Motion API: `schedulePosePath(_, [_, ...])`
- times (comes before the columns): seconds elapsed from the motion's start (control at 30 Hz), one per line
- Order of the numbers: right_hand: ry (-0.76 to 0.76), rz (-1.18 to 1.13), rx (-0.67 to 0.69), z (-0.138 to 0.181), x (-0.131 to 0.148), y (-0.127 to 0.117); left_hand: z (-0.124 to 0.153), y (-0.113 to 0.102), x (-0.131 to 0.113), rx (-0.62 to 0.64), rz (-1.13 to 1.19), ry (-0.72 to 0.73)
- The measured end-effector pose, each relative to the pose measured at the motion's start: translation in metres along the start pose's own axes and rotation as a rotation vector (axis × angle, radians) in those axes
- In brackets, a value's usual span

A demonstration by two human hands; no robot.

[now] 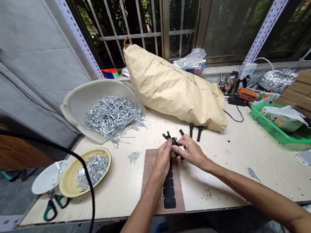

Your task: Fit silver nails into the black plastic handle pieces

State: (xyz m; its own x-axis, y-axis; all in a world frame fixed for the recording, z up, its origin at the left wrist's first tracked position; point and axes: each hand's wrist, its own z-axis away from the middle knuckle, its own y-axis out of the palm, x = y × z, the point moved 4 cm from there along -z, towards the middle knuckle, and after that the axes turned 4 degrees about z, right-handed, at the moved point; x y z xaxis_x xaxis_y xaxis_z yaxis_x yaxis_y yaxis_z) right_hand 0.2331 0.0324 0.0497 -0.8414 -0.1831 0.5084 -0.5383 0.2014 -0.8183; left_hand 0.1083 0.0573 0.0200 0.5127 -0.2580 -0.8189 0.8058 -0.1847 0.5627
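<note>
Both hands meet over the front middle of the table, around a small black forked piece whose exact kind I cannot make out. My left hand pinches it from the left. My right hand grips it from the right, its fingers closed, and partly hides it. Below them lies a brown board with a row of black rounded squares running toward me. Just beyond the right hand, several similar black pieces lie by a large cream sack.
A tipped whitish basin spills long metal pins at left. Nearer are a yellow dish of small metal parts, a white plate, and green-handled scissors. A black cable hangs across the left. A green basket stands right.
</note>
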Motion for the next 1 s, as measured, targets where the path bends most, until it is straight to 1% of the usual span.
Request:
schedulePosePath(0.03, [0.026, -0.055, -0.003, 0.001, -0.002, -0.004, -0.002, -0.002, -0.001, -0.018, 0.074, 0.002])
schedulePosePath(0.07, [0.050, -0.095, -0.039, 0.001, -0.005, -0.009, -0.003, -0.005, -0.003, -0.053, 0.141, 0.002])
schedulePosePath(0.13, [0.050, -0.135, -0.176, 0.002, -0.008, -0.019, -0.001, -0.013, -0.007, -0.113, 0.232, -0.036])
schedulePosePath(0.17, [0.016, -0.141, -0.244, 0.003, -0.007, -0.020, 0.001, -0.014, -0.006, -0.111, 0.255, -0.094])
schedulePosePath(0.2, [-0.045, -0.141, -0.285, 0.005, -0.003, -0.018, 0.002, -0.015, -0.005, -0.096, 0.271, -0.163])
schedulePosePath(0.23, [-0.118, -0.137, -0.291, 0.008, 0.003, -0.013, 0.004, -0.015, -0.002, -0.083, 0.287, -0.224])
schedulePosePath(0.3, [-0.255, -0.112, -0.243, 0.014, 0.017, 0.003, 0.005, -0.015, 0.004, -0.077, 0.343, -0.309])
schedulePosePath(0.37, [-0.370, -0.085, -0.150, 0.017, 0.028, 0.014, 0.004, -0.020, 0.008, -0.102, 0.404, -0.312])
schedulePosePath(0.4, [-0.427, -0.085, -0.083, 0.016, 0.032, 0.016, 0.004, -0.024, 0.007, -0.112, 0.409, -0.294])
schedulePosePath(0.47, [-0.512, -0.109, 0.102, 0.009, 0.029, 0.014, 0.002, -0.033, 0.003, -0.112, 0.356, -0.254])
schedulePosePath(0.5, [-0.503, -0.110, 0.189, 0.001, 0.022, 0.011, 0.002, -0.037, 0.000, -0.111, 0.311, -0.238])
schedulePosePath(0.53, [-0.436, -0.077, 0.247, -0.010, 0.010, 0.009, 0.002, -0.041, -0.003, -0.111, 0.266, -0.233])
schedulePosePath(0.57, [-0.313, -0.009, 0.261, -0.023, -0.006, 0.006, 0.003, -0.043, -0.006, -0.112, 0.231, -0.236])
schedulePosePath(0.63, [-0.009, 0.203, 0.190, -0.048, -0.041, 0.005, 0.004, -0.042, -0.010, -0.114, 0.199, -0.255])
schedulePosePath(0.67, [0.110, 0.299, 0.161, -0.057, -0.056, 0.008, 0.004, -0.041, -0.012, -0.112, 0.203, -0.266])
schedulePosePath(0.7, [0.188, 0.372, 0.154, -0.064, -0.067, 0.012, 0.004, -0.039, -0.012, -0.109, 0.217, -0.278])
schedulePosePath(0.73, [0.227, 0.415, 0.169, -0.069, -0.074, 0.019, 0.004, -0.037, -0.012, -0.108, 0.238, -0.291])
schedulePosePath(0.8, [0.252, 0.455, 0.217, -0.073, -0.081, 0.029, 0.003, -0.036, -0.011, -0.120, 0.291, -0.314])
schedulePosePath(0.83, [0.248, 0.455, 0.214, -0.074, -0.080, 0.031, 0.002, -0.036, -0.010, -0.135, 0.313, -0.323])
schedulePosePath(0.87, [0.227, 0.421, 0.168, -0.074, -0.076, 0.029, 0.001, -0.037, -0.008, -0.155, 0.330, -0.329])
schedulePosePath(0.9, [0.200, 0.363, 0.084, -0.073, -0.070, 0.025, -0.001, -0.038, -0.007, -0.173, 0.343, -0.329])
schedulePosePath(1.0, [0.119, 0.054, -0.282, -0.060, -0.044, 0.005, -0.008, -0.034, -0.001, -0.192, 0.369, -0.300])
